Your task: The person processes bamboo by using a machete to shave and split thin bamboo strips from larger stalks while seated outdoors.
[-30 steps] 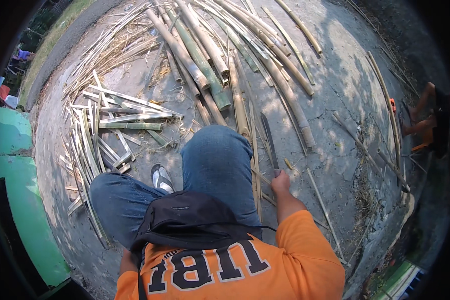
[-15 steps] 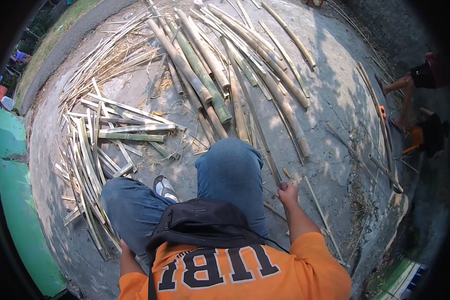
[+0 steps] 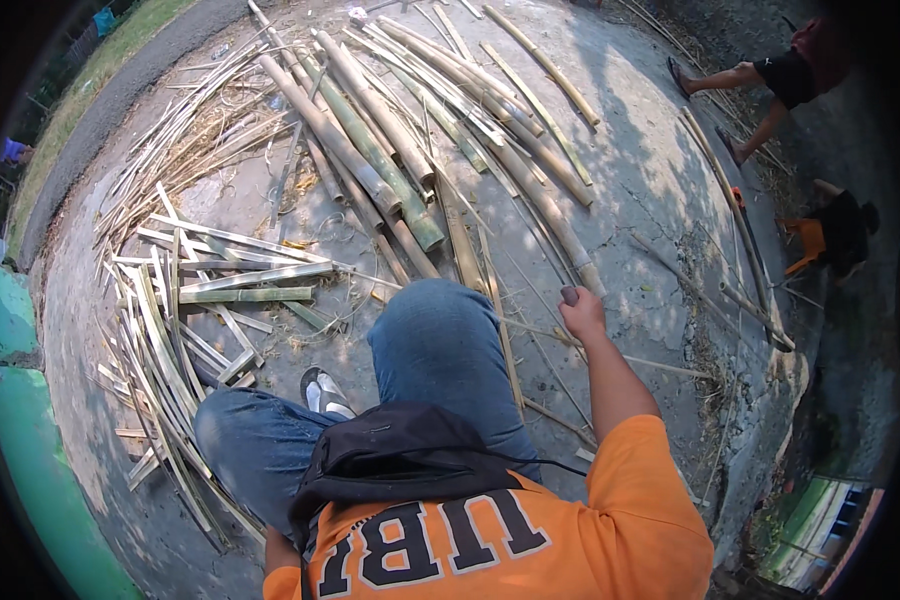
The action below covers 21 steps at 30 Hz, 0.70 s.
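I sit on the concrete ground in an orange shirt and blue jeans, with a black bag on my lap. My right hand is out beside my right knee, fingers curled into a fist with the thumb on top. Thin bamboo strips lie on the ground right under it; I cannot tell whether it grips one. My left hand is hidden behind my body. Long whole bamboo poles lie ahead of my knees. A heap of split bamboo slats lies to my left.
A sandal shows between my legs. At the upper right a person's bare legs step across the ground, and another person crouches by an orange stool. A green wall runs along the left. The ground drops off at the right edge.
My right hand has moved forward from beside my thigh to past my knee. The person at the right has walked further away, toward the top.
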### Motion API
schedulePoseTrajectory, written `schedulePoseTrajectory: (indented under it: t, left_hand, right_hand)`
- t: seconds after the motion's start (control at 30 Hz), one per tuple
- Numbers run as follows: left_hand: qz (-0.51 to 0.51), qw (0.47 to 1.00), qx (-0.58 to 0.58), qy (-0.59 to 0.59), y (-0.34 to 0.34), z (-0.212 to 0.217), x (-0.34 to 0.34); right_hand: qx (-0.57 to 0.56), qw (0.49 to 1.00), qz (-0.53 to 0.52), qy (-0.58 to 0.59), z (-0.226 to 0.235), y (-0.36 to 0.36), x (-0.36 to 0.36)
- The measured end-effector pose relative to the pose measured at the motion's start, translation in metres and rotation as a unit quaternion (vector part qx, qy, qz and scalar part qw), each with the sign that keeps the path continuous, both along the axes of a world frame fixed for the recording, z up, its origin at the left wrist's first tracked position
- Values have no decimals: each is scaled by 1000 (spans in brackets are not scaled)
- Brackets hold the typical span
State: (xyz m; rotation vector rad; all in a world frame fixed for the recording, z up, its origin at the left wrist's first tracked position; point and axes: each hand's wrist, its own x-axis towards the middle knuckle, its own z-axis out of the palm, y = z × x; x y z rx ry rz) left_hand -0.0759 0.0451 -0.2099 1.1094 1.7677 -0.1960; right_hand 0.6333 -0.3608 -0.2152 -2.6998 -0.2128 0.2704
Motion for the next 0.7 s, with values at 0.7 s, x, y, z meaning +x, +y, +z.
schedulePoseTrajectory:
  t: [0.7]
  left_hand:
    - [98, 995, -4, 20, -32, -2, -33]
  right_hand:
    - [-27, 986, -5, 166, 27, 201, 175]
